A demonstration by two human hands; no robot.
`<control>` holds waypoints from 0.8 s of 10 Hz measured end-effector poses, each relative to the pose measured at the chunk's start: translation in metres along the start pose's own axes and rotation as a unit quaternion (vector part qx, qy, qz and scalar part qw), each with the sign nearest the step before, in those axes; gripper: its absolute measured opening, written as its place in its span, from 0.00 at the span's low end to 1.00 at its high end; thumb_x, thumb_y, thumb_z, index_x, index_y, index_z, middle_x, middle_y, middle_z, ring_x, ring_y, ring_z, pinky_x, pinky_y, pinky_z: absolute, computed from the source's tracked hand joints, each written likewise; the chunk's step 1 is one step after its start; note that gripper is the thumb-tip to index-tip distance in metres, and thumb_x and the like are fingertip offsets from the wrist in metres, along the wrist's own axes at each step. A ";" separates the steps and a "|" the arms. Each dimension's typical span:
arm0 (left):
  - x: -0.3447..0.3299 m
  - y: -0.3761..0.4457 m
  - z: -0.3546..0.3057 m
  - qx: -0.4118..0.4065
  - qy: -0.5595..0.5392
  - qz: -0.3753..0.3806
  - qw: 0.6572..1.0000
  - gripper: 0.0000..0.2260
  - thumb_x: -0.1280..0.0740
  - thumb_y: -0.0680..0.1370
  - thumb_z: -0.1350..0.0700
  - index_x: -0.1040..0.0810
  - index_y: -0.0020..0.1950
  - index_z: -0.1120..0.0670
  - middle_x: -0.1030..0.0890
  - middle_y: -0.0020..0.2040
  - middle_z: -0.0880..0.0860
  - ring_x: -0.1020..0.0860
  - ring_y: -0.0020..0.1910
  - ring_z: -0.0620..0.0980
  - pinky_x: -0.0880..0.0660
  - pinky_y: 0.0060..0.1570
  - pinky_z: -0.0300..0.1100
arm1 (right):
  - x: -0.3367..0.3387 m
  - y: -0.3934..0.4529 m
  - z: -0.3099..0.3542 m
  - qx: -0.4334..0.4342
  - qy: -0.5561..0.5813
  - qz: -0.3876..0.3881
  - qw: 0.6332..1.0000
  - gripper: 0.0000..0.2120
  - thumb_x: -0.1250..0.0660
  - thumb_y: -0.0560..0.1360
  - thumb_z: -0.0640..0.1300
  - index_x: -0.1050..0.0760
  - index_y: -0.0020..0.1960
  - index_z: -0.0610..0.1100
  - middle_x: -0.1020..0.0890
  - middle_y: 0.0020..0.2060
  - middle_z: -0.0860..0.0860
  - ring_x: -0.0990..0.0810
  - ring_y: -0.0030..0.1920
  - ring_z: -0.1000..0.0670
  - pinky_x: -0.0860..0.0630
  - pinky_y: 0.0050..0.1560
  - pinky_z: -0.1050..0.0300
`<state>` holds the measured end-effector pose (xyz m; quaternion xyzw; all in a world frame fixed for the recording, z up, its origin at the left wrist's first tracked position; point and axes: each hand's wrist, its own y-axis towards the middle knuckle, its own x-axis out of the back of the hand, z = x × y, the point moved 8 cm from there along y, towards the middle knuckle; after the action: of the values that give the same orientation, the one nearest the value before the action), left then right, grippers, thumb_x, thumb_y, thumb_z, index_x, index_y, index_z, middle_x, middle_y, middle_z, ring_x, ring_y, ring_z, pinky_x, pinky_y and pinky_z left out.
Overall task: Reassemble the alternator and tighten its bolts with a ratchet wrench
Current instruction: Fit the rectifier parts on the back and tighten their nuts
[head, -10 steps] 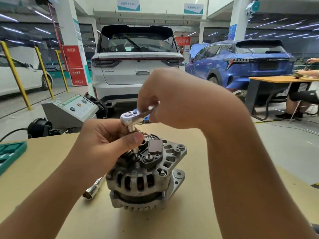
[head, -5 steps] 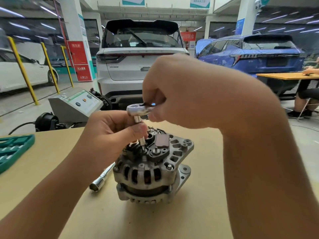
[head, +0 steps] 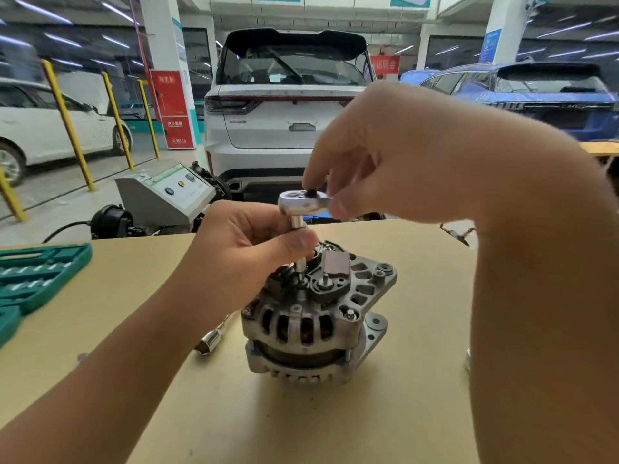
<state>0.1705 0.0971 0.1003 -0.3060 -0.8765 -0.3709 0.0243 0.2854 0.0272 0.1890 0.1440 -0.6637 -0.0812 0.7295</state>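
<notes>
Alternator (head: 318, 316) upright mid-worktop (head: 134, 313), left hand (head: 248, 252) pinching the extension under the ratchet (head: 303, 202), right hand (head: 385, 155) fingers on its head; risk: nothing steadies the housing, so a tilted socket likely slips off the bolt or tips it.

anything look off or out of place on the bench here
Nothing stands out. The alternator sits upright on the table, both hands hold the ratchet over it, and a loose socket lies beside it.
</notes>
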 end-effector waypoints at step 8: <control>0.000 0.001 0.000 0.018 -0.004 0.014 1.000 0.07 0.25 0.73 0.48 0.12 0.46 0.50 0.14 0.41 0.57 0.22 0.44 0.74 0.24 0.46 0.70 | 0.004 -0.007 0.013 -0.031 -0.003 -0.011 0.999 0.09 0.24 0.73 0.44 0.18 0.48 0.57 0.21 0.40 0.60 0.22 0.42 0.55 0.25 0.38 0.58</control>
<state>0.1707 0.0979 0.1009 -0.3193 -0.8788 -0.3531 0.0317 0.2735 0.0181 0.1915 0.1279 -0.6618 -0.1102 0.7305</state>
